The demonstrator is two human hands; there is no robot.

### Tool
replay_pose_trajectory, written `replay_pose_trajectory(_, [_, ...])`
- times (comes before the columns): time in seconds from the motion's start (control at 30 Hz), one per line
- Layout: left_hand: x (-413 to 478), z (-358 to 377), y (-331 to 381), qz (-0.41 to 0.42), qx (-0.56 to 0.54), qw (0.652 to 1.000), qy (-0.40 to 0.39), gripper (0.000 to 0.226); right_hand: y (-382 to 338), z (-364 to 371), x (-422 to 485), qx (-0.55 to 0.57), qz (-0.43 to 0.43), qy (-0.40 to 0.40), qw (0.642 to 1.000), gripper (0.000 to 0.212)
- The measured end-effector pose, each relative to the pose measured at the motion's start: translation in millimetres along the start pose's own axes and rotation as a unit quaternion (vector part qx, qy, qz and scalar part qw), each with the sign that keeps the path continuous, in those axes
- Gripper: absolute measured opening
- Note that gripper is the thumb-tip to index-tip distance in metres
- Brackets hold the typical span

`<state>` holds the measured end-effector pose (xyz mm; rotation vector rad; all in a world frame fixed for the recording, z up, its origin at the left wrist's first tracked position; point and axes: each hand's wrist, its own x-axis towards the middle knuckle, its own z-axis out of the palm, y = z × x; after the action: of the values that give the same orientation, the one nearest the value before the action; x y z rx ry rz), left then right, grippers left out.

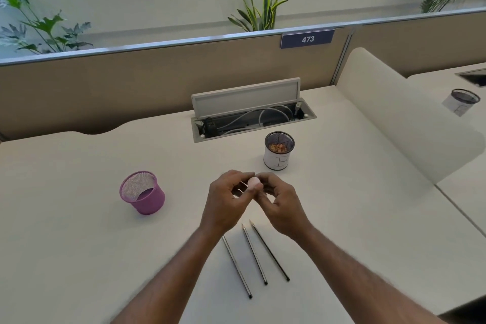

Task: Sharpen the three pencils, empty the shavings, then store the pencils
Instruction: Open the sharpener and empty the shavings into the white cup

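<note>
Three dark pencils lie side by side on the white desk, points away from me: a left pencil (236, 268), a middle pencil (254, 255) and a right pencil (271, 251). Above them my left hand (226, 200) and my right hand (278, 202) meet around a small pale pink sharpener (253, 181), fingertips of both hands on it. A purple mesh cup (143, 193) stands tilted to the left with nothing visible inside. A black mesh cup with a white paper wrap (278, 151) stands behind my hands and holds pencil shavings.
An open cable tray (252, 118) with its lid up sits in the desk behind the cups. A beige partition (131, 87) closes the back. A rounded divider (399, 113) bounds the right, with another mesh cup (461, 102) on the neighbouring desk.
</note>
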<state>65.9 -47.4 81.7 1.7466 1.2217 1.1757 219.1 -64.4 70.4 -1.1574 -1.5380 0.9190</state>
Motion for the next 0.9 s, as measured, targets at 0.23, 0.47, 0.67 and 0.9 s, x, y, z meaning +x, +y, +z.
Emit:
replay_pose_trajectory(0.23, [44,26,20,0.075,0.117,0.99,0.004,0.021,16,-5,20,0.059,-0.028,0.066,0.996,0.019])
replay_pose_trajectory(0.47, [89,49,32,0.056,0.157,0.986,0.001,0.018,31,-29,59,0.03,-0.052,0.083,0.995,0.021])
replay_pose_trajectory(0.67, [131,66,24,-0.046,0.128,0.99,-0.033,0.017,50,-61,98,-0.069,-0.025,0.047,0.996,0.017])
replay_pose_trajectory(0.9, [172,86,3,-0.16,0.084,0.981,-0.073,0.024,65,-93,135,-0.203,0.036,-0.034,0.978,0.018])
